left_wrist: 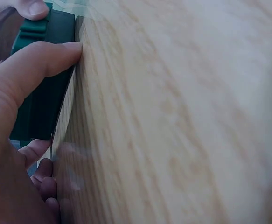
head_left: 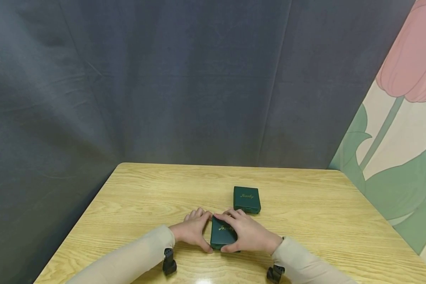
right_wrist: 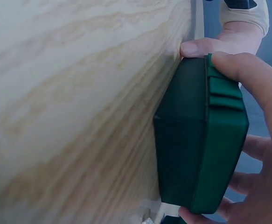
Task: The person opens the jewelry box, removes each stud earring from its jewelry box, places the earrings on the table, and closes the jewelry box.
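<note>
A dark green jewelry box (head_left: pixel 221 233) with gold lettering lies on the table between both hands. My right hand (head_left: pixel 250 232) grips its right part, thumb on the near side and fingers at the far side. At the left end, my left hand (head_left: pixel 193 230) holds the box by its corners, thumb near and index finger far. In the left wrist view the left thumb (left_wrist: pixel 47 60) crosses the box's near side, low against the table. The right wrist view shows the right thumb (right_wrist: pixel 238 65) on the ridged front tab of the lid, which sits on the base.
A second green jewelry box (head_left: pixel 246 199) with the same lettering stands just behind the right fingers. The wooden table (head_left: pixel 156 185) reaches back to a dark grey curtain (head_left: pixel 198 86). On the right is a wall with a painted tulip (head_left: pixel 404 59).
</note>
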Motion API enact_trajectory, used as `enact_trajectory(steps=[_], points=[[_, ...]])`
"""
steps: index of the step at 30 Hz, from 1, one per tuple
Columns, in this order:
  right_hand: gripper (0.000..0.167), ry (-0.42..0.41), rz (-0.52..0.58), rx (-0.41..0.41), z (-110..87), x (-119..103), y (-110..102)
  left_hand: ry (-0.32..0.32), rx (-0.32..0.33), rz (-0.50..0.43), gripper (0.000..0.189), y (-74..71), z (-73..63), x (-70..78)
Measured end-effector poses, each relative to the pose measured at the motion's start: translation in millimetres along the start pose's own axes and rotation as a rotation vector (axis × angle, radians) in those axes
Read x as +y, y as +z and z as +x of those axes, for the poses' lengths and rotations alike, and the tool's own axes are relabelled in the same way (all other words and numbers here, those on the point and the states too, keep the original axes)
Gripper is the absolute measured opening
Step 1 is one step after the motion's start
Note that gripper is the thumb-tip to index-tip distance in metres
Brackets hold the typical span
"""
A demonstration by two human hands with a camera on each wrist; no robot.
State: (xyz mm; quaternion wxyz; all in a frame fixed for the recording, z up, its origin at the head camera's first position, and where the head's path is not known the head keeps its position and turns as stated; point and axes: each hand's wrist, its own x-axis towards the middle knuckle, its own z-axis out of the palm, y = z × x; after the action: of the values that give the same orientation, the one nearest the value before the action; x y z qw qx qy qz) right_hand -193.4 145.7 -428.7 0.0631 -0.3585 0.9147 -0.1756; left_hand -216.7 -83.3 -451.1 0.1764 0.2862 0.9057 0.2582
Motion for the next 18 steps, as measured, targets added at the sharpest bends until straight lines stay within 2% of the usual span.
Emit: enact_trajectory(steps=[6, 14, 18], points=[[0.088, -0.008, 0.003, -0.023, -1.0, 1.6, 1.5, 0.004, 0.008, -0.003, 0.083, 0.2, 0.5, -0.4], [0.085, -0.006, 0.026, -0.123, -4.3, 4.0, 4.5, 0.008, 0.004, 0.004, 0.084, 0.3, 1.2, -0.9], [0.084, 0.001, 0.024, -0.148, -4.9, 3.8, 5.8, 0.009, 0.003, 0.003, 0.085, 0.8, 1.0, -0.4]])
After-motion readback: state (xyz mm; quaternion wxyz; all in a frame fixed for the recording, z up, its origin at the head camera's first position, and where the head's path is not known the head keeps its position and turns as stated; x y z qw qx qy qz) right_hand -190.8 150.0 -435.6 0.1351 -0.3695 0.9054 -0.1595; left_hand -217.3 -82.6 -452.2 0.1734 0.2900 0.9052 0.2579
